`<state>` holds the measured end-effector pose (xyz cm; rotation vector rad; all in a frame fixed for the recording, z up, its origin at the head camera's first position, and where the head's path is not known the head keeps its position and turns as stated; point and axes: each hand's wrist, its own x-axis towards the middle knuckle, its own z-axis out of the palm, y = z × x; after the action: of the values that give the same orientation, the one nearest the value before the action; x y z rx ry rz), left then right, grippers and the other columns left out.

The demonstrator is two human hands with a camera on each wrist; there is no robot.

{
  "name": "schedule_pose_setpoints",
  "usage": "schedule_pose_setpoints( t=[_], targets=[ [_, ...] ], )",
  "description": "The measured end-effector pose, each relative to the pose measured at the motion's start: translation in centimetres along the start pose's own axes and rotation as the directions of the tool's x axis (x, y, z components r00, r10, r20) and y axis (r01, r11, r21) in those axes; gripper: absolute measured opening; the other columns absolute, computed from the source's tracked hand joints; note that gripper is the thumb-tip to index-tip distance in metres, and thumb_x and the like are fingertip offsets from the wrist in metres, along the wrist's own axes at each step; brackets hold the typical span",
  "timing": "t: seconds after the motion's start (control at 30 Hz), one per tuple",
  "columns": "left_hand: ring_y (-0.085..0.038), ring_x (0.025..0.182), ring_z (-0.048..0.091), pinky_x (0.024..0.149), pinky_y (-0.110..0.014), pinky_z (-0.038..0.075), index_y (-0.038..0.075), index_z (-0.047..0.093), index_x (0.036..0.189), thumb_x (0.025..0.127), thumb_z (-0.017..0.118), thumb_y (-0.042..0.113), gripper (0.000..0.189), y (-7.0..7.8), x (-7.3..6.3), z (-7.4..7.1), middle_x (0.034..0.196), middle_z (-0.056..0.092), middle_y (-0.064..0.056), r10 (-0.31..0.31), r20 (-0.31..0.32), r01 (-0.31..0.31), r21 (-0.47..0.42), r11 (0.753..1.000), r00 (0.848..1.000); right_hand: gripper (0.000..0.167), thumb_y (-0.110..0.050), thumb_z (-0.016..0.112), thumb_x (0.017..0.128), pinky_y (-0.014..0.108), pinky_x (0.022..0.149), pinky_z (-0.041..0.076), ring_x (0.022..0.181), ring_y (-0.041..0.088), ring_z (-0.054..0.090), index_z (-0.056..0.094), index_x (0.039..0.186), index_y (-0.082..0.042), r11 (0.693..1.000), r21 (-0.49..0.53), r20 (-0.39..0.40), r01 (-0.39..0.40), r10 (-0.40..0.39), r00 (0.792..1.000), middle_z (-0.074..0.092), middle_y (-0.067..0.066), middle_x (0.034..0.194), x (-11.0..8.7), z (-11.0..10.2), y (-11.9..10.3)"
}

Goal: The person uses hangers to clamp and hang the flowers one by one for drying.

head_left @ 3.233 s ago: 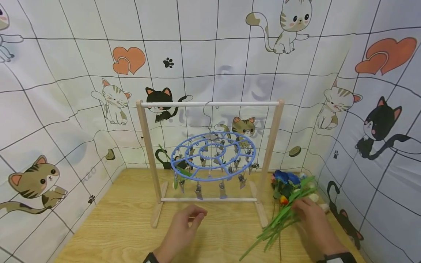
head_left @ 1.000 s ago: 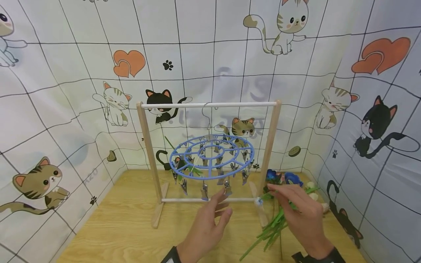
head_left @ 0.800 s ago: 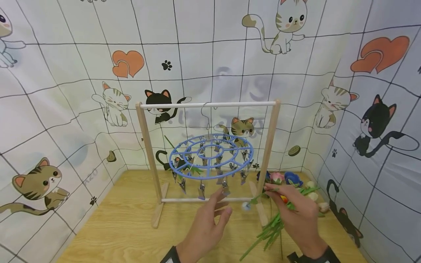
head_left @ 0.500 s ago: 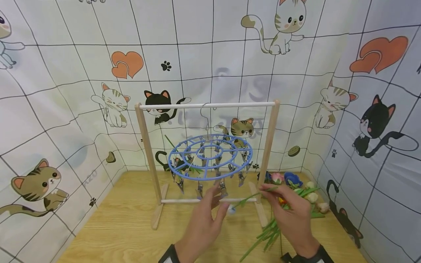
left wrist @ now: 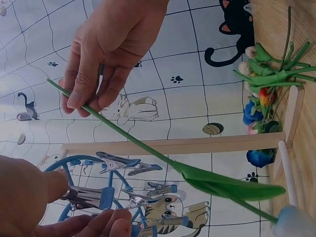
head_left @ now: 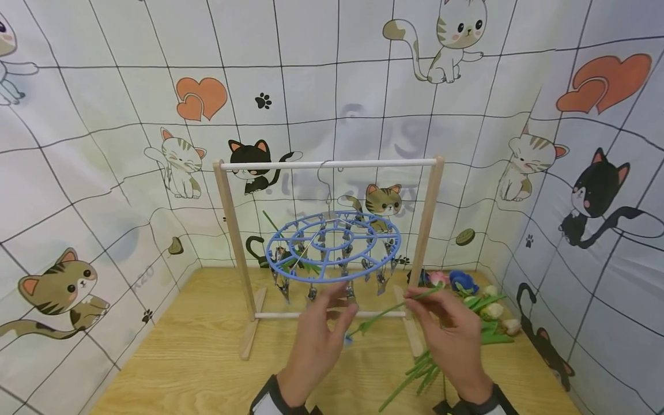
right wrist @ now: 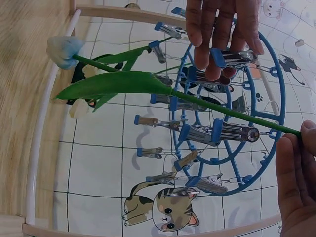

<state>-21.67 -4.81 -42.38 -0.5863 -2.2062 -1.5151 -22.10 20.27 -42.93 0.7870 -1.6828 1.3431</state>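
My right hand [head_left: 451,334] pinches the stem of an artificial tulip [right wrist: 118,84] between thumb and fingers. The tulip hangs head down, its pale blue-white bloom [right wrist: 65,52] low near the rack's bottom bar. A blue round hanger [head_left: 324,280] with several metal clips hangs from the wooden rack [head_left: 427,222]. My left hand [head_left: 316,334] is raised at the hanger's front edge, fingers extended, one fingertip at the handle end of a clip [right wrist: 234,58]. In the right wrist view the tulip's stem passes in front of the hanger, beside that clip.
On the table's right side lies a pile of artificial flowers: a blue bloom [head_left: 463,282], white blooms [head_left: 491,311] and green stems [head_left: 410,377] pointing toward the front. Behind the hanger, other white blooms with green leaves [right wrist: 79,109] hang head down. A cat-print cloth [head_left: 306,52] covers the walls.
My right hand has lifted the tulip from the flower pile and carried it left, toward my left hand. My left hand has risen to the hanger's front clips. The hanger has turned.
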Motion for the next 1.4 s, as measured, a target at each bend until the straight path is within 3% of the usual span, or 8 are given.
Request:
schedule_pose_setpoints(
  t=[0.3,0.47,0.73,1.03,1.23,1.4],
  targets=[
    [-0.03,0.115,0.082,0.099,-0.034,0.072,0.005,0.074,0.145,0.113,0.08,0.026,0.038,-0.1,0.9,0.0,0.127,0.084,-0.015,0.001,-0.028,-0.001,0.009,1.0,1.0,0.039,0.033,0.077,0.089,0.017,0.085,0.067,0.1,0.005,0.084,0.08,0.119,0.008,0.996,0.055,0.009,-0.077,0.076,0.997,0.088,0.005,0.117,-0.1,0.8,0.1],
    [-0.029,0.113,0.083,0.098,-0.032,0.071,0.008,0.078,0.139,0.112,0.082,0.027,0.034,0.1,1.3,-0.1,0.125,0.086,-0.012,-0.028,-0.044,0.028,0.0,1.0,0.999,0.035,0.032,0.076,0.091,0.019,0.089,0.069,0.106,0.006,0.085,0.078,0.119,0.011,0.985,0.117,0.018,-0.125,0.124,0.992,0.088,0.009,0.119,-0.1,1.2,0.3],
    [-0.029,0.112,0.085,0.097,-0.029,0.071,0.007,0.081,0.133,0.111,0.081,0.023,0.027,0.2,1.5,-0.7,0.126,0.086,-0.011,-0.054,-0.031,0.054,0.003,0.999,0.998,0.028,0.028,0.076,0.095,0.019,0.088,0.069,0.102,0.005,0.085,0.078,0.118,0.011,0.962,0.123,0.007,-0.243,0.244,0.97,0.088,-0.004,0.12,0.0,1.6,0.1],
    [-0.032,0.116,0.083,0.097,-0.021,0.068,0.001,0.079,0.126,0.108,0.081,0.008,0.018,-0.5,1.9,-1.4,0.125,0.084,-0.015,-0.126,-0.012,0.125,-0.097,0.987,0.992,0.019,0.017,0.077,0.103,0.024,0.087,0.071,0.092,0.009,0.085,0.077,0.122,0.012,0.914,0.121,0.007,-0.386,0.388,0.921,0.087,-0.01,0.107,0.2,1.8,0.0],
    [-0.029,0.115,0.08,0.093,-0.023,0.068,0.0,0.077,0.12,0.11,0.077,0.004,0.011,-0.6,2.0,-1.8,0.124,0.082,-0.019,-0.166,-0.04,0.157,-0.169,0.973,0.985,0.018,0.019,0.076,0.102,0.025,0.085,0.071,0.091,0.008,0.085,0.076,0.12,0.014,0.911,0.155,0.001,-0.381,0.386,0.923,0.088,-0.011,0.106,0.2,2.2,0.2],
    [-0.029,0.117,0.08,0.099,-0.024,0.068,-0.002,0.077,0.118,0.111,0.073,0.0,0.008,-0.6,1.9,-2.0,0.125,0.081,-0.02,-0.201,-0.06,0.182,-0.236,0.955,0.978,0.018,0.019,0.077,0.102,0.027,0.084,0.072,0.091,0.009,0.086,0.077,0.119,0.014,0.906,0.177,0.002,-0.385,0.391,0.92,0.089,-0.012,0.108,0.2,2.6,0.0]
  ],
)
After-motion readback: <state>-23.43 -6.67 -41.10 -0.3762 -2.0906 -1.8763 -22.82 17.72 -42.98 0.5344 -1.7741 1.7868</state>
